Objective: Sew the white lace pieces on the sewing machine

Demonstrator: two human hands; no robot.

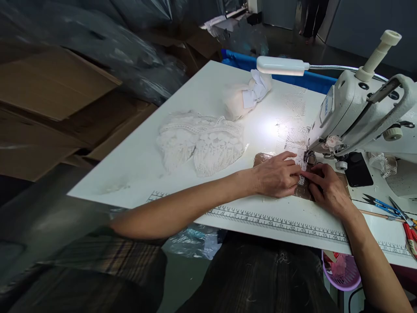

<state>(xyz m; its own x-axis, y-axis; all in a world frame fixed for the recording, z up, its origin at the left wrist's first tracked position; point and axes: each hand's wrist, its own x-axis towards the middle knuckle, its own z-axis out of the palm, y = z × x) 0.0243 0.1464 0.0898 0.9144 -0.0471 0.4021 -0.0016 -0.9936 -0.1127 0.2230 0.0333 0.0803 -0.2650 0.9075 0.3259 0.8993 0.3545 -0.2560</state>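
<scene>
My left hand (276, 174) lies palm down on a small piece of white lace (298, 160), its fingers curled and pinching the fabric just in front of the presser foot (309, 157) of a white sewing machine (355, 115). Beside it my right hand (325, 188) pinches the same lace piece, with its fingertips meeting those of the left hand. Both hands rest on a brownish patch of the white table (182, 93).
A pile of white lace pieces (202, 141) lies left of my hands, with a cloth bundle (244, 98) behind it. A lamp (282, 65) shines on the table. Blue snips (381, 203), red-handled scissors (411, 232) and a black phone (357, 170) lie right. Cardboard boxes (48, 87) stand left.
</scene>
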